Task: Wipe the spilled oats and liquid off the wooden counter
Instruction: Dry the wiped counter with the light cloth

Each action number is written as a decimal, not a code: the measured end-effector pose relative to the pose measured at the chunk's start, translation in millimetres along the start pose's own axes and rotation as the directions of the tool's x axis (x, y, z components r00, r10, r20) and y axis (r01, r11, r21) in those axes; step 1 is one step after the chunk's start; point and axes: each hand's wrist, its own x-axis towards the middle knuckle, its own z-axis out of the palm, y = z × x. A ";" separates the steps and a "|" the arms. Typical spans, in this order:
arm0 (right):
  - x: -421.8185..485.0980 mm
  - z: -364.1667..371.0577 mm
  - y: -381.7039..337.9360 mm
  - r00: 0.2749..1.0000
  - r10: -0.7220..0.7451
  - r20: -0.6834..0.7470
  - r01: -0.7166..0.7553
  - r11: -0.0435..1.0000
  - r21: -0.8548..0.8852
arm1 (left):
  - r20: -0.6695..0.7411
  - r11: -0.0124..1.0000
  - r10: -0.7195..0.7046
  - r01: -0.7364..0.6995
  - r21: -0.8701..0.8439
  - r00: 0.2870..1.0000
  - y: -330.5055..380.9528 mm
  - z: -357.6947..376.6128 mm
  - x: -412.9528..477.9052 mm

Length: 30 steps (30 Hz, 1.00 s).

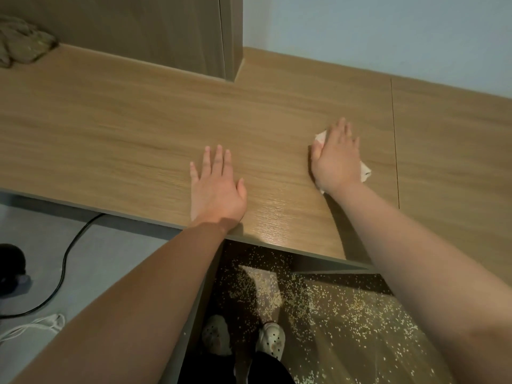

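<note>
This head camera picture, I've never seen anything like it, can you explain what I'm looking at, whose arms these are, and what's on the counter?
There is one picture, taken by a wide-angle camera worn on a person's head, looking forward and down, so the two bare arms are the wearer's own. No machine is involved. The left hand lies flat and empty on the wooden counter. The right hand presses a white cloth or tissue onto the counter, palm down. A crumpled brownish rag sits at the far left. The counter itself looks nearly free of oats, with a shiny patch near its front edge. Below it, scattered oats cover the floor around the person's light-coloured shoes.
</note>
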 end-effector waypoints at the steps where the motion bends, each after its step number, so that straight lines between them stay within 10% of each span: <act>1: -13.2 4.4 -12.3 0.995 -0.095 0.008 0.095 0.995 -0.016 | -0.006 0.999 -0.021 0.021 -0.025 1.000 -0.4 -0.2 0.1; 4: -68.9 7.7 -29.4 0.813 -0.548 0.197 0.568 0.820 -0.065 | -0.007 0.999 -0.021 0.021 -0.050 1.000 -0.5 -1.1 1.8; 7: -78.0 6.7 -5.9 0.711 -0.646 0.279 0.691 0.716 -0.104 | 0.018 0.999 -0.013 0.014 -0.043 1.000 -0.3 -1.3 2.6; 16: -103.7 11.4 21.6 0.907 -0.416 0.065 0.417 0.909 0.007 | 0.030 1.000 -0.012 0.013 -0.020 0.999 -0.8 -0.4 4.9; 19: -117.8 7.6 55.3 0.998 -0.067 0.013 0.068 0.996 -0.063 | 0.021 1.000 -0.011 0.011 -0.024 1.000 -1.5 0.6 5.1; 23: -76.0 -0.7 82.4 0.918 0.383 -0.101 -0.384 0.923 0.011 | -0.009 0.999 -0.007 0.006 -0.046 1.000 -0.7 0.2 3.0; 30: -1.1 -2.3 54.9 0.968 0.228 -0.105 -0.219 0.971 0.091 | -0.030 0.997 -0.013 0.011 -0.082 0.999 0.7 -2.2 0.4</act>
